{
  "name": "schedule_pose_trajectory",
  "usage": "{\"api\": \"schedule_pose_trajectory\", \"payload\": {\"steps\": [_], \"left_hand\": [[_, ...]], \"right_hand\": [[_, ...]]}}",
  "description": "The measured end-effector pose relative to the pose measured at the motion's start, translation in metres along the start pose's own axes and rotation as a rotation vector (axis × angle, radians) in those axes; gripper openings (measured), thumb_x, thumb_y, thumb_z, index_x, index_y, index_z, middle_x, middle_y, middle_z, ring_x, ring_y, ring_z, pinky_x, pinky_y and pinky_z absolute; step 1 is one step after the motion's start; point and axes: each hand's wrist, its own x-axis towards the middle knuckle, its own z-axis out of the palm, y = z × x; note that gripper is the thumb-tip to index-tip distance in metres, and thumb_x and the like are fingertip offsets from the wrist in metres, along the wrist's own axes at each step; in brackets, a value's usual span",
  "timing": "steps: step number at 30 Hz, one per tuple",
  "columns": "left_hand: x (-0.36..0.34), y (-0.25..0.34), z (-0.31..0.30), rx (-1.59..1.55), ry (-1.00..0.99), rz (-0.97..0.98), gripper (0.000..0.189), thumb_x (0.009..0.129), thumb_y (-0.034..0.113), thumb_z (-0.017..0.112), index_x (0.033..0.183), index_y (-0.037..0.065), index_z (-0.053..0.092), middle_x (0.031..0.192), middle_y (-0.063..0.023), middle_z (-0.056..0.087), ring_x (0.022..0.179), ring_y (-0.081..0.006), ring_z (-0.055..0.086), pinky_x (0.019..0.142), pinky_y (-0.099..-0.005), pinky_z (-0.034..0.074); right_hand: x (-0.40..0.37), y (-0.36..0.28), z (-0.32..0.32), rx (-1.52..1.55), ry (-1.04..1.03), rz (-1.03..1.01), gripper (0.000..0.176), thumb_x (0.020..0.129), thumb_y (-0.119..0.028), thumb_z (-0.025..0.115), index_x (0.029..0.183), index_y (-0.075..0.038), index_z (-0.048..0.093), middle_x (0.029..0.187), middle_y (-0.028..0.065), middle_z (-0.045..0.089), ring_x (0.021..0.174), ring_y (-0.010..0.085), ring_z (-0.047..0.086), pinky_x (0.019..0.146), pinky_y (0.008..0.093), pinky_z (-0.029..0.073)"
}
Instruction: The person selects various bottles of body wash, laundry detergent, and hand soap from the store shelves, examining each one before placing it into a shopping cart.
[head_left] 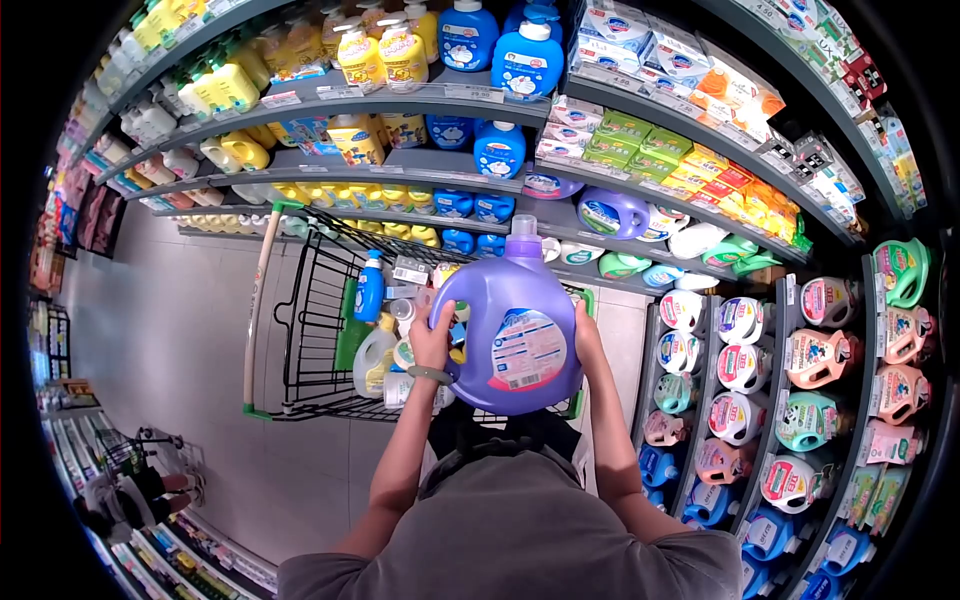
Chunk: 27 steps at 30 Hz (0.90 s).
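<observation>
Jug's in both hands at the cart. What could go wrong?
Slip: the right hand seems to press the jug's side, away from the handle, so the left hand may take most of the load.
Knock: if lowered carelessly, it might topple the blue bottle in the cart.

**Head View, Tipped Forward and Steeply Down**

Looks from the wearer's head, over the front of the grey shirt (520,510), close at the bottom. Centres roughly on the purple bottle (515,345), at arm's reach. Faces down into the shopping cart (297,385), taking in its handle (262,310) at left, slightly farther off. Reaches beyond the cart's far rim to the front edges of the shelves (330,98), more distant still. Spans very wide, bending straight shelf edges into arcs. Works as a single view.
</observation>
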Motion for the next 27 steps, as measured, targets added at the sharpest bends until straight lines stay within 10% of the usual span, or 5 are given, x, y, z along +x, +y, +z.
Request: {"api": "schedule_pose_trajectory", "payload": {"steps": [5,9,14,27], "left_hand": [[0.032,-0.079,0.017,-0.166,-0.100,-0.104,0.036,0.090,0.035,0.047,0.090,0.001,0.059,0.074,-0.0052,0.059,0.059,-0.0099,0.054,0.052,-0.0210,0.043],[0.043,-0.080,0.054,-0.365,-0.207,0.042,0.049,0.088,0.047,0.043,0.077,0.001,0.059,0.061,-0.0034,0.055,0.051,-0.0099,0.052,0.044,-0.0229,0.039],[0.030,-0.105,0.039,-0.330,-0.307,-0.181,0.049,0.088,0.047,0.042,0.078,0.001,0.059,0.063,-0.0040,0.056,0.053,-0.0106,0.053,0.046,-0.0233,0.039],[-0.006,-0.126,-0.018,-0.286,-0.271,-0.384,0.049,0.089,0.046,0.041,0.082,0.001,0.059,0.067,-0.0054,0.057,0.058,-0.0122,0.054,0.051,-0.0243,0.041]], "right_hand": [[-0.097,-0.078,0.019,-0.217,0.091,-0.511,0.039,0.082,-0.018,0.059,0.110,0.006,0.047,0.092,0.0160,0.051,0.085,0.0254,0.050,0.078,0.0321,0.040],[-0.156,-0.119,0.034,-0.468,0.032,-0.758,0.075,0.062,-0.017,0.076,0.125,0.003,0.038,0.099,0.0153,0.043,0.094,0.0288,0.046,0.082,0.0354,0.039],[-0.164,-0.108,0.090,-0.468,-0.135,-0.868,0.084,0.061,-0.045,0.071,0.128,-0.006,0.039,0.139,0.0236,0.016,0.129,0.0420,0.013,0.098,0.0579,0.016],[-0.154,-0.128,0.109,-0.812,-0.366,-0.936,0.060,0.080,-0.043,0.053,0.131,-0.017,0.039,0.141,0.0179,0.022,0.130,0.0407,0.016,0.100,0.0606,0.008]]}}
